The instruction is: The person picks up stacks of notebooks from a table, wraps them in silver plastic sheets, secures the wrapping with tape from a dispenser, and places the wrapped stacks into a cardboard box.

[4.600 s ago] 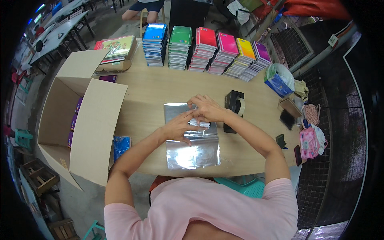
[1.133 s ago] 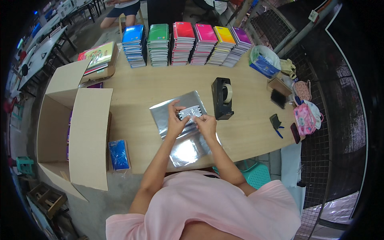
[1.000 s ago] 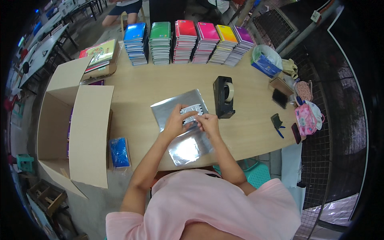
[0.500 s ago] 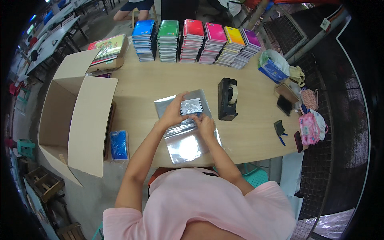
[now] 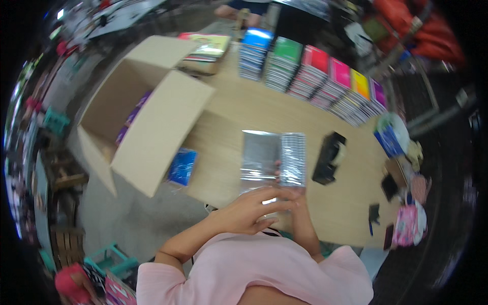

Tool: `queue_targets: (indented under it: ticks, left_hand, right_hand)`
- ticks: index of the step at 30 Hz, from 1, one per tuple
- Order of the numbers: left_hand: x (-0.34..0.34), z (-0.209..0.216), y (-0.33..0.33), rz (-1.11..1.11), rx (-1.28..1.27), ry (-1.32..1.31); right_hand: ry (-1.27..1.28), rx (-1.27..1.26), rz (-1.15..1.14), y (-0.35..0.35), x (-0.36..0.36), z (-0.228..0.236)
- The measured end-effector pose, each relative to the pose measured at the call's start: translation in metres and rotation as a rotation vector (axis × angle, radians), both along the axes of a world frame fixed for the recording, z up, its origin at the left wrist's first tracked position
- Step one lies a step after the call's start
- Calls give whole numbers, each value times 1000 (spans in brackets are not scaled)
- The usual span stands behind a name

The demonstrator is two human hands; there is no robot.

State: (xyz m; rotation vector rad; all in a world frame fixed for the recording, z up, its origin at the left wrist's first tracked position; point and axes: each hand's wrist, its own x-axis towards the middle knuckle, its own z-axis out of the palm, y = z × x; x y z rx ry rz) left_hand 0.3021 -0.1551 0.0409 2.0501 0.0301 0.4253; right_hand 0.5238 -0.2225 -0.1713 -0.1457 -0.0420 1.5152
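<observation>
A bundle of spiral-bound notebooks (image 5: 293, 160), its bound edges showing, lies at one side of a clear plastic sheet or bag (image 5: 260, 155) over the table. From below, my right hand (image 5: 299, 194) grips the bundle; a few of its fingertips show along the bundle's left edge, while the palm is mostly hidden. My left hand (image 5: 256, 206) stretches across in front of my right wrist, fingers apart, with nothing seen in it. Part of the plastic's near end is covered by that hand. Whether the bundle is fully inside the plastic, I cannot tell.
Right of the bundle stands a black tape dispenser (image 5: 330, 158). Stacks of coloured notebooks (image 5: 282, 63) line the far edge. An open cardboard box (image 5: 162, 132) is at the left, beside a blue wrapped pack (image 5: 182, 166). A pink pouch (image 5: 408, 225) lies far right.
My view has turned, shifting the table. The bundle now shows upright along the plastic's right side. My left hand has let go and moved nearer to me; my right hand has gone beneath the bundle.
</observation>
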Motion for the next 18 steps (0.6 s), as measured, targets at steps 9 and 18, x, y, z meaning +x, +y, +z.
queue_targets:
  ticks: [9,18]
  left_hand:
    - [-237,6,83,1542,334,-514]
    - [-300,-72,139,1256,325,10]
  right_hand:
    - [-1352,368,-626,178,-118,262]
    - [-2839,517,513,456,-308,285]
